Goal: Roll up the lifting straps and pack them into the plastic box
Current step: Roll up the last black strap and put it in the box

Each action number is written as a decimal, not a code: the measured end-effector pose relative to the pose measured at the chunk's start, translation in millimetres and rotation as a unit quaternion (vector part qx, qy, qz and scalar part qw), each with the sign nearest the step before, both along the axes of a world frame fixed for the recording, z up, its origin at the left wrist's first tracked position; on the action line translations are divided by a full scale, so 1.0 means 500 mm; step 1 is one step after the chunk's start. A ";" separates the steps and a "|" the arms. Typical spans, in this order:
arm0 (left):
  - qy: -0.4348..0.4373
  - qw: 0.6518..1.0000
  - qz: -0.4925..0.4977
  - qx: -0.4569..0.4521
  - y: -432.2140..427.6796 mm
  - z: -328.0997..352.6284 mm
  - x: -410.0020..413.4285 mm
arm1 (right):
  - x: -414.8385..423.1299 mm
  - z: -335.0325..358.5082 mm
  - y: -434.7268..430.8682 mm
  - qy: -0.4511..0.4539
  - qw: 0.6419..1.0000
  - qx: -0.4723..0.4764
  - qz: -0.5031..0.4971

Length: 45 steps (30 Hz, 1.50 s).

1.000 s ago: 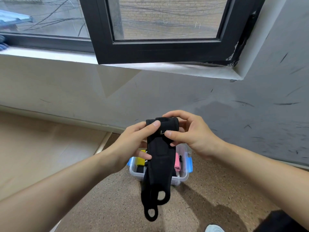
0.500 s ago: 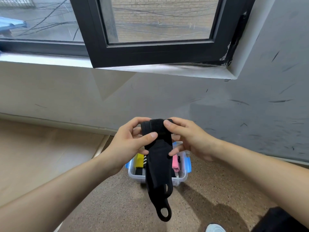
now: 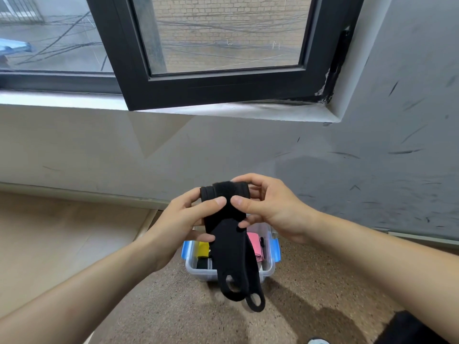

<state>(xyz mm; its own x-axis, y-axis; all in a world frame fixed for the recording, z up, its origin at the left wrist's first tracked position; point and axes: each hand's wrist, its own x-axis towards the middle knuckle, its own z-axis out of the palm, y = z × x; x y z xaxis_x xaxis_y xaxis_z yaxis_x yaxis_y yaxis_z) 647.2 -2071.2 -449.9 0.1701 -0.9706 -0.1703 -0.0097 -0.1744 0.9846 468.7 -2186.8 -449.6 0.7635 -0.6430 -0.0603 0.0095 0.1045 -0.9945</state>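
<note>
A black lifting strap hangs in the air in front of me, its top end wound into a small roll with a velcro patch showing. My left hand grips the roll from the left, thumb on its front. From the right, my right hand holds the same roll, with the thumb beside the left thumb and the fingers over the top. The loose tail ends in two loops that dangle in front of the clear plastic box with blue clips on the floor below. The strap hides the box's middle.
Inside the box lie a yellow item, a pink item and a black roll with a white stripe. A scuffed grey wall and an open black window frame stand ahead. Speckled floor surrounds the box; a white shoe tip shows at the bottom.
The roll at the top has grown and the hanging tail has shortened. Both thumbs have come together on the front of the roll. The view has shifted slightly.
</note>
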 end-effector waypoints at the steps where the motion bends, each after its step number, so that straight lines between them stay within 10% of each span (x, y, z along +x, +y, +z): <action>1: -0.004 1.000 0.006 0.002 -0.001 0.001 0.000 | -0.001 -0.001 0.000 -0.001 1.000 -0.006 -0.001; 29: -0.049 0.992 0.033 -0.112 -0.003 -0.003 -0.019 | -0.001 0.008 0.016 0.060 0.996 0.061 0.028; 45: 0.043 0.996 -0.019 0.079 0.010 0.014 -0.011 | -0.008 -0.005 0.013 0.001 0.997 0.069 0.028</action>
<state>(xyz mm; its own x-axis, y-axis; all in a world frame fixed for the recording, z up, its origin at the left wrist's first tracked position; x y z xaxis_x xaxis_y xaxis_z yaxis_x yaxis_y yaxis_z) 642.0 -2066.4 -443.1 0.1112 -0.9364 -0.3329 0.0642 -0.3275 0.9427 464.5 -2180.5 -452.0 0.7978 -0.5847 -0.1469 -0.0020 0.2411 -0.9705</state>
